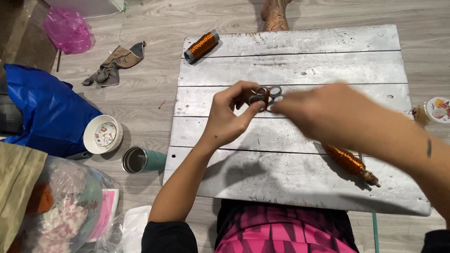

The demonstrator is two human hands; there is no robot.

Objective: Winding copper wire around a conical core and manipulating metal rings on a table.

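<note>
Single head cam, steep downward, close over board (pixel 300 70) on lap.

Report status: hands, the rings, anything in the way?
Left hand pinches the rings above the board. Right hand blurred, touching them. Orange spool lies under the right forearm.

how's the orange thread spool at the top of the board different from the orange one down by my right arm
The top spool lies at the board's far left corner, in full view; the lower spool lies near the right, partly under the right arm. The top one shows grey ends; the lower looks tapered with a brownish tip. Both are glittery orange, lying slanted.
</note>
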